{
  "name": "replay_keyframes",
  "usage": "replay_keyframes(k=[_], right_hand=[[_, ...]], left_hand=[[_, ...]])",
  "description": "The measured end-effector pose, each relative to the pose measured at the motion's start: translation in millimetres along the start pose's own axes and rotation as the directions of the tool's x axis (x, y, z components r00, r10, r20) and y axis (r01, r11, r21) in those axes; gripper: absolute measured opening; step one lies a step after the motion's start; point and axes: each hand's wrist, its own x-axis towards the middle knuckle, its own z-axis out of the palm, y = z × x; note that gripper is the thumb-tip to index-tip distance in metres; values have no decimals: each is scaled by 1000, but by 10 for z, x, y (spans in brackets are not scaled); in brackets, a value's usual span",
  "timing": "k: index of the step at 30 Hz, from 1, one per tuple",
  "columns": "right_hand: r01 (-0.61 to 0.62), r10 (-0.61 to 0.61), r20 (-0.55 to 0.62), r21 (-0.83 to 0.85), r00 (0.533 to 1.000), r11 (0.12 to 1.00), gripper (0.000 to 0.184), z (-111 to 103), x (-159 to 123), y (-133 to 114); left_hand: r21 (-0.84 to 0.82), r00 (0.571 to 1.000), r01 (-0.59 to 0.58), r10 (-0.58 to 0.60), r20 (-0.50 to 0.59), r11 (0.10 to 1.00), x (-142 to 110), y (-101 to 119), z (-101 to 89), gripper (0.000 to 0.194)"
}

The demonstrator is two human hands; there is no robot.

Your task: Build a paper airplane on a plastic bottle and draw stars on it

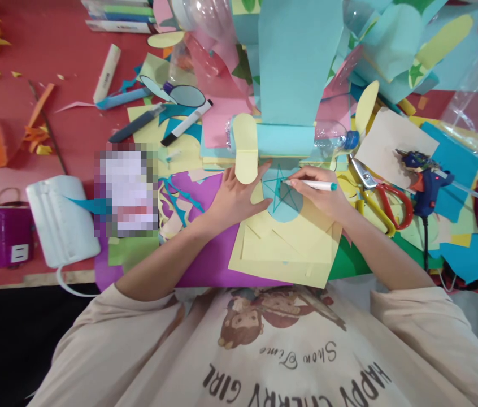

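Observation:
A white marker with a green end (318, 185) is gripped in my right hand (321, 195). Its tip rests on a light-blue paper circle (287, 210) bearing a green outlined star, partly coloured in at its middle. My left hand (237, 195) lies with fingers spread, thumb and fingertips at the circle's left edge. Beneath the circle are sheets of yellow paper (283, 271) on a purple sheet (200, 277). Just beyond stands a clear plastic bottle wrapped in light-blue paper (285, 139), with a yellow rounded strip (246, 167) hanging from it.
Red-handled scissors (400, 206) and a blue hot glue gun (429, 189) lie to the right. Markers and a grey cutter-like tool (135, 124) are at the left, above a white box-shaped device (63, 220). A large light-blue paper construction (300, 62) stands at the back.

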Motion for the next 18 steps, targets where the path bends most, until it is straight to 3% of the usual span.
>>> replay_keyframes(k=[18], right_hand=[[-72,73,134,-11,988,997,25,-17,-30,-50]], left_hand=[[3,999,22,-22,43,1000,4,30,-35,71]])
